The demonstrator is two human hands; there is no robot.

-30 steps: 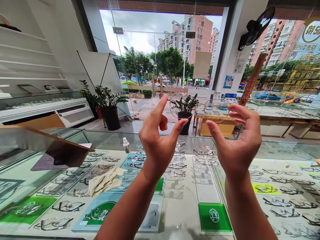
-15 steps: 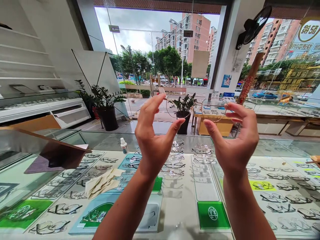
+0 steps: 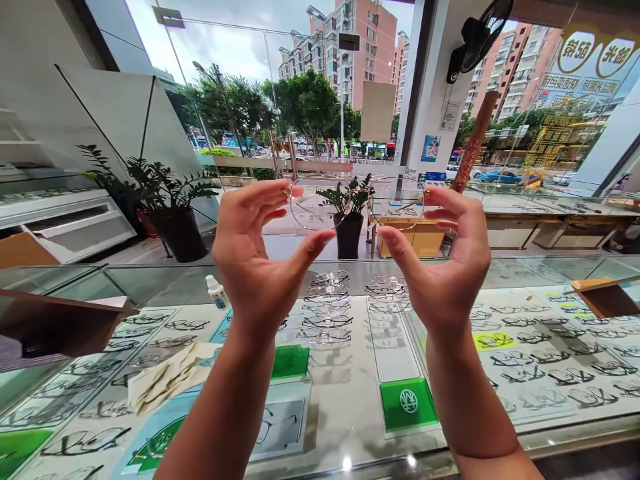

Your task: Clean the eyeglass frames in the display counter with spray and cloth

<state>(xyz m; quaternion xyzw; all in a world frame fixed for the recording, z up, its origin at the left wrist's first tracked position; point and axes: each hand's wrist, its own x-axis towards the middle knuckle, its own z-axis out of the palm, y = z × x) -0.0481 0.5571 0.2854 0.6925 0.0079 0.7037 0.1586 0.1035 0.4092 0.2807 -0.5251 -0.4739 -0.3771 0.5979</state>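
A pair of thin, gold-coloured wire-rimmed eyeglasses [image 3: 360, 193] with large clear lenses is held up at arm's length, well above the glass counter. My left hand [image 3: 267, 257] grips it at the left outer edge with the fingertips, its thumb stretched out below the left lens. At the opposite outer edge, the fingers of my right hand [image 3: 445, 260] pinch the frame, the thumb below the right lens. Both palms face inward. The temples are hard to make out against the background.
Rows of eyeglasses [image 3: 327, 320] lie in the glass display counter [image 3: 345, 400] beneath my arms. On its top are a white spray bottle [image 3: 217, 293], crumpled beige cloths [image 3: 167, 377] and a brown-framed mirror-like panel [image 3: 60, 323]. Potted plants [image 3: 349, 233] stand beyond.
The view has turned to the right, so the room has slid left. Both hands and the eyeglasses appear farther left in view, the frame now more level. The hold on it is unchanged.
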